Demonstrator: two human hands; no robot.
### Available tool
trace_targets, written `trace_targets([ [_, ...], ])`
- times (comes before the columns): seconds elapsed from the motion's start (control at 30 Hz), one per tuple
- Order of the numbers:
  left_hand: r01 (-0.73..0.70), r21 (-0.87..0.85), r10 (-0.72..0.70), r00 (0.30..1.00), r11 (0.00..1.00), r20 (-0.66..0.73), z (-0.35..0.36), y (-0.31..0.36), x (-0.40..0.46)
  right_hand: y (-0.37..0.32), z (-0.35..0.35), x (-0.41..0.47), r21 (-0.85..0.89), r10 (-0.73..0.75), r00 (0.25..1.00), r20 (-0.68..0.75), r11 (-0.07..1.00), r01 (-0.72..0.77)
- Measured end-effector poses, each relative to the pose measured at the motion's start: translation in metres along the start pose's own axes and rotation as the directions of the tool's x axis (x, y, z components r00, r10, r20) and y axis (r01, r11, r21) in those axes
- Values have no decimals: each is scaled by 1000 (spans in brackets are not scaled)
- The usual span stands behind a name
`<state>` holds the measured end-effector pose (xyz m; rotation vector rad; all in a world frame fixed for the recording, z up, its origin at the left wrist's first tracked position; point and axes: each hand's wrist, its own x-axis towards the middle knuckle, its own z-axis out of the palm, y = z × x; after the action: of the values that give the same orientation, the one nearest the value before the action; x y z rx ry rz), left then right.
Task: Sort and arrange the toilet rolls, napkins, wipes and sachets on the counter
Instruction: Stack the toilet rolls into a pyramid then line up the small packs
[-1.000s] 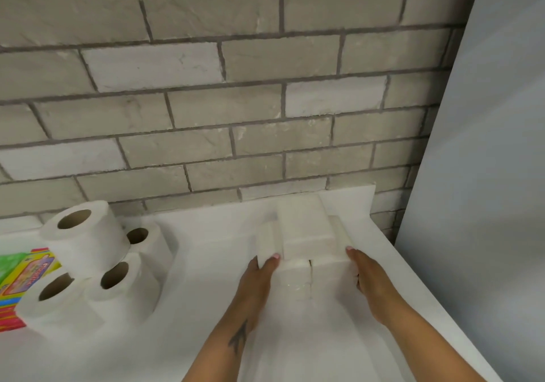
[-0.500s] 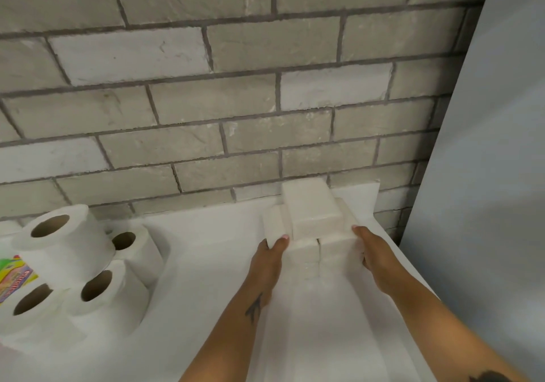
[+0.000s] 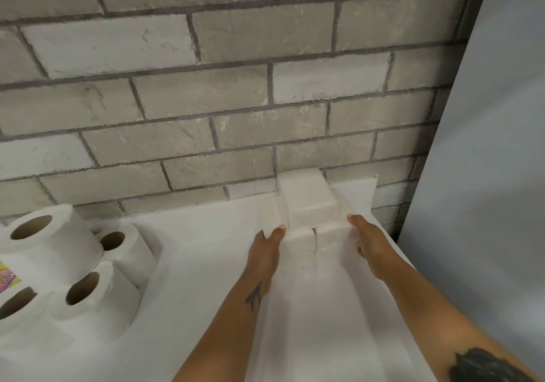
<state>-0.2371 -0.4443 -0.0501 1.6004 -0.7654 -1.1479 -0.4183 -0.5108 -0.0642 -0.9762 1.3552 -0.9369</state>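
Note:
A stack of white napkin packs (image 3: 306,204) stands at the back right of the white counter (image 3: 206,263), against the brick wall. One pack lies on top, across the lower packs. My left hand (image 3: 265,251) presses the stack's left side and my right hand (image 3: 371,246) presses its right side. Both hands grip the lower packs between them. Several white toilet rolls (image 3: 59,257) lie piled at the left, their cardboard cores facing up and toward me.
A colourful packet (image 3: 7,278) peeks out at the far left edge beside the rolls. A grey brick wall (image 3: 206,101) backs the counter. A pale panel (image 3: 486,175) rises along the counter's right edge.
Both hands have pushed the napkin stack away from me until it reaches the brick wall. The view has shifted right, leaving less of the colourful packet in sight.

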Motion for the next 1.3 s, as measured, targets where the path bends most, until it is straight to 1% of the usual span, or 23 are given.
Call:
trace_targets([
  [0.1, 16, 8, -16, 1000, 1000, -15, -1, -3, 4, 1, -1, 1, 7, -8, 1000, 13, 1000, 8],
  [0.23, 18, 37, -17, 1000, 999, -9, -3, 0, 2, 1, -1, -3, -13, -58, 998, 15, 998, 58],
  [0.3, -6, 70, 7, 1000, 998, -19, -3, 2, -2, -1, -1, -5, -71, -111, 994, -8, 991, 111],
  [0.4, -65, 136, 73, 996, 989, -51, -1, 6, -9, -8, -2, -13, -204, -200, 978, -61, 962, 184],
  [0.5, -115, 195, 132, 988, 974, -77, -5, 11, -21, -15, -4, -27, -248, -270, 957, -107, 939, 237],
  [0.6, -173, 219, 197, 976, 960, -93, -15, 17, -39, -25, -3, -49, -284, -391, 904, -174, 899, 334],
  [0.73, -287, 187, 316, 938, 939, -145, -45, 22, -74, -34, 9, -86, -251, -582, 785, -213, 809, 531],
  [0.8, -343, 154, 368, 912, 927, -181, -67, 21, -93, -37, 24, -107, -203, -634, 751, -187, 772, 602],
  [0.87, -390, 100, 402, 886, 915, -231, -91, 18, -109, -40, 45, -127, -159, -652, 746, -140, 758, 633],
  [0.97, -432, 14, 412, 848, 902, -332, -133, 14, -126, -40, 82, -151, -91, -631, 775, -42, 775, 626],
  [1.07, -486, -53, 419, 800, 873, -429, -181, 13, -141, -35, 125, -167, -106, -588, 806, 64, 800, 591],
  [1.2, -601, -43, 481, 678, 798, -556, -258, 14, -153, -26, 182, -182, -175, -496, 837, 231, 825, 537],
  [1.27, -598, 7, 494, 656, 802, -571, -298, 13, -150, -21, 210, -187, -199, -432, 849, 304, 843, 500],
  [1.3, -570, 59, 497, 656, 820, -568, -318, 11, -146, -20, 224, -189, -216, -402, 852, 335, 848, 485],
])
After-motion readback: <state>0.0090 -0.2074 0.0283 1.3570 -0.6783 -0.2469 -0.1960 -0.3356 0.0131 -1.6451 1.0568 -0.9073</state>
